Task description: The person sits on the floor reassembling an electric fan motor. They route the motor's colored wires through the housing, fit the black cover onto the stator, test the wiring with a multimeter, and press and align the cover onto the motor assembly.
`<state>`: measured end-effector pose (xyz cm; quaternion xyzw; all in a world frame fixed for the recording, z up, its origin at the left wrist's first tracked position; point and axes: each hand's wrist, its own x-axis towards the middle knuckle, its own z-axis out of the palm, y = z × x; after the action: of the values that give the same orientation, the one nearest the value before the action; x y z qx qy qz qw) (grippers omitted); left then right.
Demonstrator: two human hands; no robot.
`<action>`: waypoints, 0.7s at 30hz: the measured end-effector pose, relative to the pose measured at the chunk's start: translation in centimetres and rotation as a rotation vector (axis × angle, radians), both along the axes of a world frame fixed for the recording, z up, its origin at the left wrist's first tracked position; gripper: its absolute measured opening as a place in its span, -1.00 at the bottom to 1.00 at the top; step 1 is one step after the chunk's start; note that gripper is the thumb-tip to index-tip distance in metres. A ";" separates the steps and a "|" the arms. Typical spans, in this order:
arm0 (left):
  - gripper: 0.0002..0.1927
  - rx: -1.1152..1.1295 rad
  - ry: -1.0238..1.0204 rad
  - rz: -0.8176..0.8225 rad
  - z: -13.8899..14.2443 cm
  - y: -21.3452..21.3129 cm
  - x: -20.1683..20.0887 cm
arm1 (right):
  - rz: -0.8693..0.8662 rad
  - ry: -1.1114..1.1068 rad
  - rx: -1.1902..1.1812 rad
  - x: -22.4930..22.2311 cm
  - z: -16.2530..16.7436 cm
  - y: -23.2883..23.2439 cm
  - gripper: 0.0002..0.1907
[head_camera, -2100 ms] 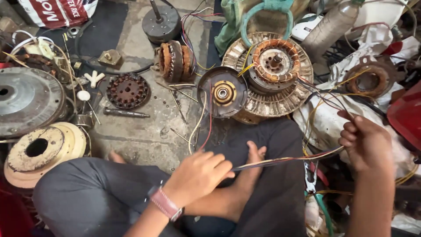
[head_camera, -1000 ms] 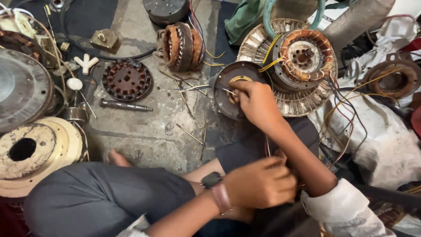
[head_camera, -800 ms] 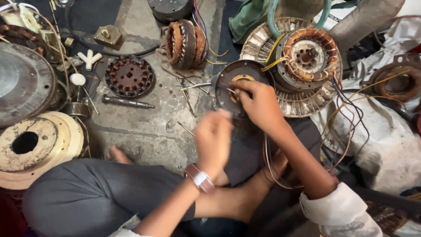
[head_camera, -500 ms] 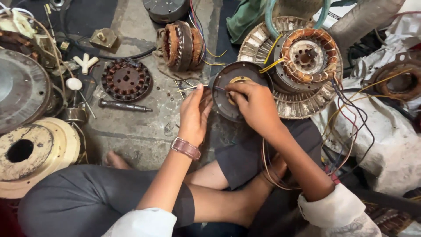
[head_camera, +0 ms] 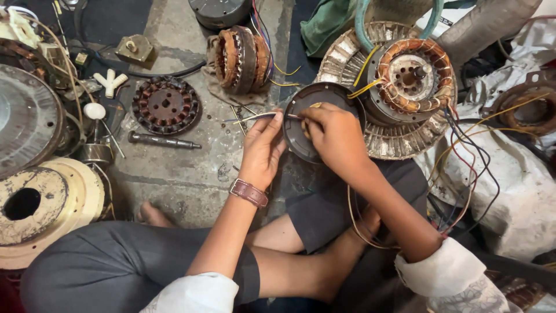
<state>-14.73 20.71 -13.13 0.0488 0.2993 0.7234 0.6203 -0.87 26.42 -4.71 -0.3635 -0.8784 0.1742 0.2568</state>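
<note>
A: Hands?
B: Left hand (head_camera: 263, 145) and right hand (head_camera: 333, 136) meet over the dark round motor cover (head_camera: 301, 133) on the concrete floor (head_camera: 191, 179), just ahead of the crossed legs.
A: Grip on each?
B: Left grip is nearly closed, fingertips pinched on a thin wire (head_camera: 249, 117) that runs left from the cover's rim. Right grip is curled down onto the cover's middle; can't tell what it has under the fingers.
A: Anything on the wrist?
B: Brown strap watch (head_camera: 249, 193), left wrist.
A: Around it?
B: 1 copper-wound coil unit (head_camera: 414, 75) sits on a finned metal disc (head_camera: 399, 136), touching the cover's right side. Another wound coil (head_camera: 243, 58) stands on edge farther up the floor. A flat dark slotted core (head_camera: 166, 105) lies left of that, with a steel rod (head_camera: 164, 141) just below it. 2 big round housings (head_camera: 35, 197) sit by the left edge. Loose coloured wires (head_camera: 463, 168) trail at the right over white sacking (head_camera: 515, 191).
</note>
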 end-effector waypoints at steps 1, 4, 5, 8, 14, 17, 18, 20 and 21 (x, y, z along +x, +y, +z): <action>-0.80 0.008 0.007 -0.003 -0.1 0.1 -0.1 | -0.013 -0.005 -0.010 -0.2 -0.2 0.1 -0.81; -0.79 0.001 0.029 -0.015 -0.4 0.3 -0.4 | -0.032 -0.024 -0.007 -0.7 -0.8 0.5 -0.86; -0.78 -0.016 0.042 -0.020 -0.5 0.4 -0.6 | -0.022 -0.028 0.021 -0.9 -1.0 0.7 -0.87; -0.76 -0.062 0.112 -0.034 -0.4 0.4 -1.0 | -0.026 -0.026 0.032 -1.4 -1.7 1.0 -0.89; -0.74 -0.092 0.173 -0.063 -0.3 0.3 -1.9 | -0.052 0.076 0.086 -3.6 -3.3 0.6 -0.92; -0.73 -0.063 0.126 -0.049 -0.1 -0.1 -2.3 | -0.015 0.081 0.067 -4.3 -3.2 0.2 -0.91; -0.72 -0.040 0.096 -0.036 0.1 -0.2 -2.3 | 0.013 0.072 0.072 -4.2 -2.7 0.3 -0.90; -0.74 0.006 0.041 -0.048 0.3 -0.7 -2.4 | 0.035 -0.015 0.069 -3.7 -1.8 0.0 -0.87; -0.75 0.028 0.017 -0.059 0.5 -1.0 -2.4 | 0.041 -0.053 0.068 -3.5 -1.3 -0.3 -0.86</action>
<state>-17.09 19.66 -12.65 0.0726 0.2928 0.7085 0.6379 -4.37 26.10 -6.03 -0.3412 -0.8976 0.1396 0.2418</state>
